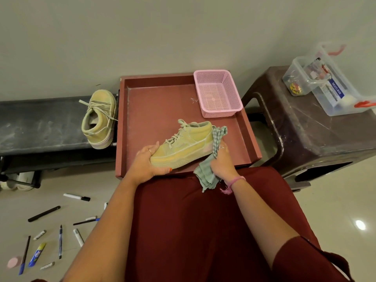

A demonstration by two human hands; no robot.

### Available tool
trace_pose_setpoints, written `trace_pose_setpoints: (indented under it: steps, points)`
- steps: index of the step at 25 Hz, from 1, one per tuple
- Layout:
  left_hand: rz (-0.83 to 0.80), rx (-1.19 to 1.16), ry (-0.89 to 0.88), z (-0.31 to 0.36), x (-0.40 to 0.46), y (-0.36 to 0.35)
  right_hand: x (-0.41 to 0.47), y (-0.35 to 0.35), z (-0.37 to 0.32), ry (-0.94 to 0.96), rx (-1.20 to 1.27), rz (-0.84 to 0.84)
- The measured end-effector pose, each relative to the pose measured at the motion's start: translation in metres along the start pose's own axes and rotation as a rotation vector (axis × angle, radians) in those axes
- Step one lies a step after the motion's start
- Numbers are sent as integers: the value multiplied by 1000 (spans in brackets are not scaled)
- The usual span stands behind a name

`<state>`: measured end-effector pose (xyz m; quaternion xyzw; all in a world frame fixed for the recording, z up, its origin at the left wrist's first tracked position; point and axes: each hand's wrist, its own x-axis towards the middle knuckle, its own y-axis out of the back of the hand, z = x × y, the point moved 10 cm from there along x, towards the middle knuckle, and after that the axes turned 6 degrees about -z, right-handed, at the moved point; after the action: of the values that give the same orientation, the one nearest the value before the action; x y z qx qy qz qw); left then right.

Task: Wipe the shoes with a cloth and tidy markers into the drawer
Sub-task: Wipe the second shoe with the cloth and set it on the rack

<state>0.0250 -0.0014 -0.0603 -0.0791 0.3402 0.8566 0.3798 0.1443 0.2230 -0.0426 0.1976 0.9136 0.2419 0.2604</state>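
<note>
**Shoe gripped over the drawer, cloth pressed to its heel**

A yellow-green shoe is held above the near part of a red drawer, its toe pointing left and its heel right, the sole turned toward the person. The toe end is gripped by the left hand, with the fingers curled over the top of the toe and the thumb wrapped under the sole. A green checked cloth is clutched in the right hand and pressed against the heel; part of the cloth is seen above the hand beside the heel, and the rest hangs down below the hand over the person's red lap. A pink band is worn on the right wrist.

A pink basket is set in the far right corner of the drawer. A second shoe is laid on its side on a dark bench, just beside the drawer's left wall.

Markers and pens are scattered on the floor at the lower left, well apart from the drawer; among them a blue-and-yellow tube and a pink round thing are seen. On a brown stool at the right, clear plastic boxes with small items inside are placed.
</note>
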Motion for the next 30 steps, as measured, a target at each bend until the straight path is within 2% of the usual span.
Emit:
trace_pose_setpoints:
  steps: [3,6,8,14,16,19,25,27,30]
  points:
    - [71,41,43,1,1,4,2,3,-5,0,31,-7]
    - [45,141,44,4,6,3,-2,-2,-9,-24,-28,-18]
    - [12,196,49,4,10,5,-11,-14,-17,-8,-152,-33]
    - [32,86,30,7,12,12,-44,-67,-49,238,-567,-51]
    - [43,79,11,8,10,12,-44,-62,-44,281,-745,-7]
    - [59,55,3,7,9,11,-33,-43,-39,245,-847,104]
    - [77,28,2,5,8,10,13,-20,-48,183,-752,94]
    - [83,30,1,4,7,9,39,-2,-45,147,-545,10]
    - [76,43,-1,0,8,7,65,10,-38,80,-317,-214]
